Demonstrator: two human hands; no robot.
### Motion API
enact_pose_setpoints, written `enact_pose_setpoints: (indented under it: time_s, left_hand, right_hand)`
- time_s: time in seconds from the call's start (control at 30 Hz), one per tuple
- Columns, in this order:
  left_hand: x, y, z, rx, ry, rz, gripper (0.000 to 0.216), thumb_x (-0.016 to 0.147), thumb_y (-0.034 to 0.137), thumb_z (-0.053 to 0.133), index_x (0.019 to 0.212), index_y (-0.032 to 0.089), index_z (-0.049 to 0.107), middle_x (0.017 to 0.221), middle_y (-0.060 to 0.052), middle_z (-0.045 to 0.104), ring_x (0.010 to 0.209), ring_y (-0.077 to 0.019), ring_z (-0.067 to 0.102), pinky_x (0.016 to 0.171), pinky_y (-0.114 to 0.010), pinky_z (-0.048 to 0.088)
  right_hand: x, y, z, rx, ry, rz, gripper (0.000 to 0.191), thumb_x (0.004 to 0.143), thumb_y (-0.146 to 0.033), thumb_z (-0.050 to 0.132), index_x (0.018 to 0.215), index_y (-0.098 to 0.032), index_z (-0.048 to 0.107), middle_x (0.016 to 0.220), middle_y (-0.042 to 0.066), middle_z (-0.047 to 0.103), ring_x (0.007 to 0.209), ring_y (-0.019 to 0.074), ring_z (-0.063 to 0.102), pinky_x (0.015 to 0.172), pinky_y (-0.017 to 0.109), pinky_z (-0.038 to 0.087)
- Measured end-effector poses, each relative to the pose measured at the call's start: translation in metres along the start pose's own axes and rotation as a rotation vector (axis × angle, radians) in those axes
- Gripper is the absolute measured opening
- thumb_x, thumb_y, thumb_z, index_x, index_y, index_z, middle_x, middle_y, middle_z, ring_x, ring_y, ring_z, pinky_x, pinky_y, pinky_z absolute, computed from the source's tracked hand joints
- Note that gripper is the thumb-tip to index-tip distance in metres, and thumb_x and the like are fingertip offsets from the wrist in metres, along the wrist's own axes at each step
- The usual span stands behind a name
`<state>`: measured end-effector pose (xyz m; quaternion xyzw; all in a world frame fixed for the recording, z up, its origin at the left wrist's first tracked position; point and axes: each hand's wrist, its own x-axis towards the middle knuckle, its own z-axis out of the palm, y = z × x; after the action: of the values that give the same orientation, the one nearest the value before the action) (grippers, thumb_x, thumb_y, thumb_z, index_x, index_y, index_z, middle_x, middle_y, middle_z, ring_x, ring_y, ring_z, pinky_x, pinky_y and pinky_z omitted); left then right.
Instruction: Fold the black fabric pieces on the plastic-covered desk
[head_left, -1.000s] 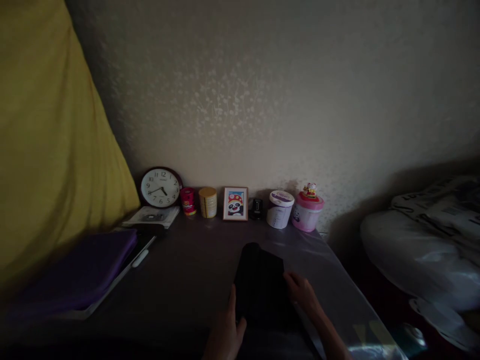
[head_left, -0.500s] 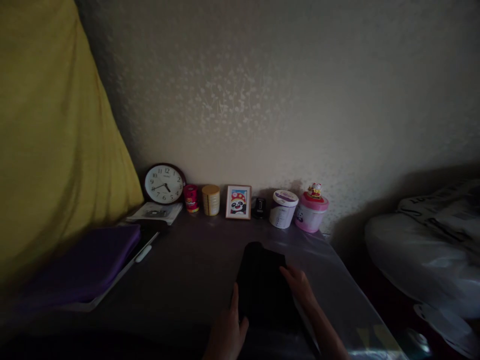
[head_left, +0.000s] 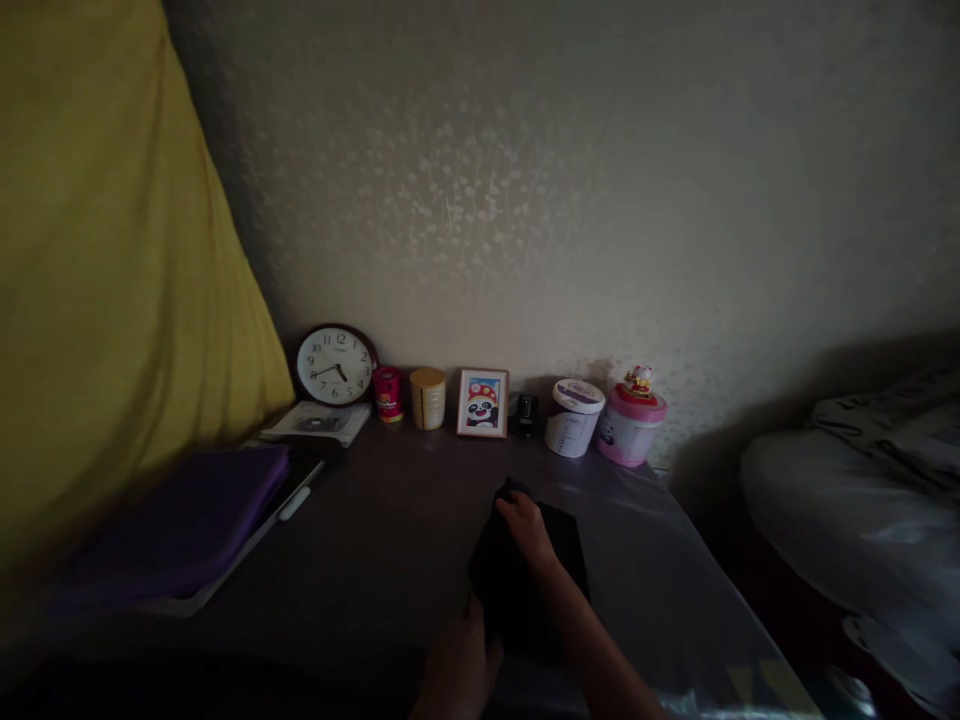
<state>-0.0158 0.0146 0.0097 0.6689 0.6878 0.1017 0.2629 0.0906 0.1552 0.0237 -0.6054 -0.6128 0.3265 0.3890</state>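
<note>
A dark black item [head_left: 564, 535], which looks like folded cloth, lies on the near middle of the table. My right hand [head_left: 525, 527] reaches across it, with fingers closed on its far upper part. At the near left edge my left hand [head_left: 461, 660] grips the same black cloth between thumb and fingers. Its details are lost in the dim light, and my right forearm hides part of it.
Along the wall stand a clock [head_left: 336, 366], a red can [head_left: 388, 395], a yellow-lidded can [head_left: 428, 400], a panda picture frame [head_left: 482, 403], a purple-white tub [head_left: 574, 420] and a pink tub [head_left: 631, 428]. A purple folder [head_left: 187, 515] lies left; a plastic-covered bundle [head_left: 840, 500] sits right.
My right hand has moved from the cloth's right edge up and left to its far end. My left hand stays at the near left edge. The view has shifted slightly.
</note>
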Motion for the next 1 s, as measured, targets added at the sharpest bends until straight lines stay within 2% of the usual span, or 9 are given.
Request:
enact_pose_setpoints:
  time_s: [0.13, 0.27, 0.4, 0.5, 0.57, 0.67, 0.73, 0.83, 1.0]
  left_hand:
    - [0.001, 0.000, 0.000, -0.001, -0.043, -0.017, 0.053, 0.082, 0.025, 0.042, 0.132, 0.011, 0.036, 0.108, -0.013, 0.063, 0.101, -0.0214, 0.059, 0.084, -0.029, 0.042]
    - [-0.005, -0.006, -0.004, 0.029, -0.022, 0.026, 0.054, 0.083, 0.028, 0.041, 0.134, 0.012, 0.031, 0.103, -0.013, 0.065, 0.095, -0.0229, 0.061, 0.082, -0.032, 0.044]
    - [-0.012, -0.008, -0.011, 0.103, 0.227, 0.173, 0.041, 0.086, 0.030, 0.036, 0.122, 0.012, 0.047, 0.112, -0.015, 0.060, 0.102, -0.0244, 0.057, 0.086, -0.034, 0.045]
    - [-0.009, 0.002, -0.013, 0.135, 0.405, 0.313, 0.033, 0.089, 0.027, 0.031, 0.107, 0.018, 0.057, 0.109, -0.010, 0.060, 0.100, -0.0224, 0.057, 0.085, -0.036, 0.045]
    - [-0.001, 0.007, -0.008, 0.134, 0.457, 0.404, 0.031, 0.087, 0.021, 0.032, 0.105, 0.022, 0.057, 0.108, -0.006, 0.060, 0.099, -0.0194, 0.056, 0.086, -0.035, 0.046]
    - [0.014, 0.006, 0.009, 0.156, 0.531, 0.512, 0.040, 0.084, 0.015, 0.036, 0.123, 0.020, 0.047, 0.127, -0.007, 0.050, 0.118, -0.0204, 0.045, 0.098, -0.036, 0.040]
    - [0.023, -0.001, 0.023, 0.172, 0.544, 0.472, 0.046, 0.084, 0.016, 0.036, 0.130, 0.015, 0.039, 0.135, -0.011, 0.042, 0.125, -0.0235, 0.039, 0.098, -0.037, 0.040]
    - [0.030, -0.009, 0.039, 0.167, 0.539, 0.431, 0.047, 0.085, 0.014, 0.033, 0.132, 0.015, 0.037, 0.139, -0.013, 0.038, 0.127, -0.0232, 0.036, 0.097, -0.036, 0.042]
    - [0.033, -0.010, 0.050, 0.195, 0.539, 0.390, 0.050, 0.084, 0.012, 0.032, 0.134, 0.012, 0.033, 0.138, -0.014, 0.038, 0.126, -0.0241, 0.038, 0.096, -0.037, 0.043]
  right_hand:
    - [-0.001, 0.004, 0.009, -0.108, -0.005, 0.001, 0.033, 0.077, -0.029, 0.052, 0.103, -0.010, 0.059, 0.085, 0.011, 0.069, 0.082, 0.0220, 0.064, 0.068, 0.027, 0.042]
    - [-0.003, 0.005, 0.009, -0.213, -0.043, 0.002, 0.026, 0.079, -0.026, 0.051, 0.100, -0.013, 0.059, 0.078, 0.009, 0.070, 0.080, 0.0214, 0.065, 0.065, 0.025, 0.040]
    - [-0.005, 0.000, 0.008, -0.292, -0.068, -0.016, 0.028, 0.082, -0.028, 0.049, 0.105, -0.013, 0.057, 0.085, 0.010, 0.070, 0.085, 0.0206, 0.065, 0.066, 0.024, 0.040]
    - [-0.008, -0.008, 0.007, -0.328, -0.112, -0.058, 0.026, 0.085, -0.032, 0.046, 0.099, -0.015, 0.060, 0.081, 0.008, 0.071, 0.080, 0.0187, 0.065, 0.064, 0.023, 0.040]
    - [-0.011, -0.012, 0.006, -0.319, -0.165, -0.111, 0.025, 0.086, -0.033, 0.043, 0.090, -0.018, 0.063, 0.073, 0.004, 0.070, 0.073, 0.0165, 0.065, 0.062, 0.022, 0.041]
    - [-0.017, -0.016, 0.004, -0.312, -0.226, -0.204, 0.027, 0.086, -0.032, 0.041, 0.082, -0.021, 0.065, 0.070, 0.000, 0.069, 0.069, 0.0143, 0.064, 0.061, 0.021, 0.041]
    - [-0.024, -0.016, 0.000, -0.309, -0.250, -0.273, 0.025, 0.086, -0.030, 0.042, 0.085, -0.022, 0.066, 0.077, 0.000, 0.070, 0.072, 0.0138, 0.064, 0.063, 0.021, 0.042]
    - [-0.039, -0.012, -0.008, -0.286, -0.278, -0.432, 0.024, 0.086, -0.028, 0.044, 0.089, -0.024, 0.067, 0.087, -0.001, 0.070, 0.080, 0.0134, 0.063, 0.072, 0.022, 0.043]
    - [-0.052, 0.002, -0.018, -0.312, -0.190, -0.664, 0.024, 0.089, -0.024, 0.042, 0.092, -0.022, 0.066, 0.093, 0.002, 0.069, 0.097, 0.0152, 0.058, 0.089, 0.029, 0.041]
